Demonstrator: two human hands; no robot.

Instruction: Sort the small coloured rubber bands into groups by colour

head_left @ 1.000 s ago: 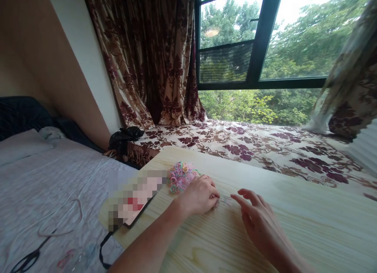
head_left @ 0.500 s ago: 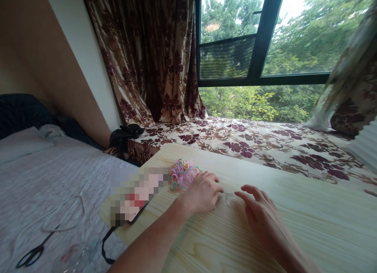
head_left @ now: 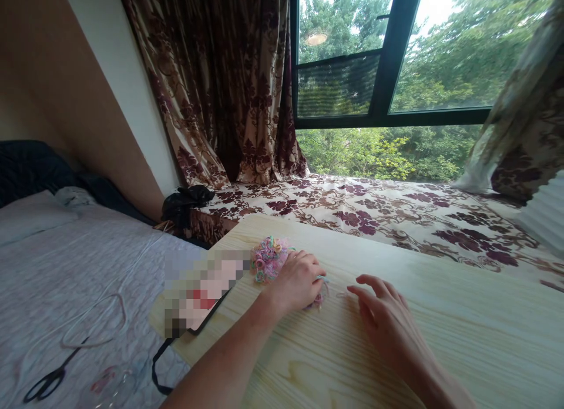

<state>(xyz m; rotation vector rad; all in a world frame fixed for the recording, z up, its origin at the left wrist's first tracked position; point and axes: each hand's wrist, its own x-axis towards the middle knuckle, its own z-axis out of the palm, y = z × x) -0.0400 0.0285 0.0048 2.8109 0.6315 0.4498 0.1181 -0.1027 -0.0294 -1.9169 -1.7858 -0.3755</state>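
A heap of small pastel rubber bands [head_left: 267,259] lies on the pale wooden table [head_left: 282,362]. My left hand [head_left: 299,280] is just right of the heap, palm down with its fingers curled over several more bands, which stick out past the fingertips in pink and teal. To its right, my right hand [head_left: 385,309] rests low over the table, fingers apart and holding nothing that I can see. A small clear piece [head_left: 342,295] lies near its fingertips, too faint to make out.
A blurred-out flat object [head_left: 211,291] with a black strap [head_left: 158,368] lies at the table's left. Scissors [head_left: 48,385], a white cable [head_left: 118,321] and clear plastic [head_left: 114,385] lie on the bed [head_left: 88,250]. Beyond the table is a floral-covered window ledge [head_left: 352,209].
Coloured bands now show beneath my left hand's fingers, right of the heap. My left hand has shifted slightly up and left. My right hand has barely moved.
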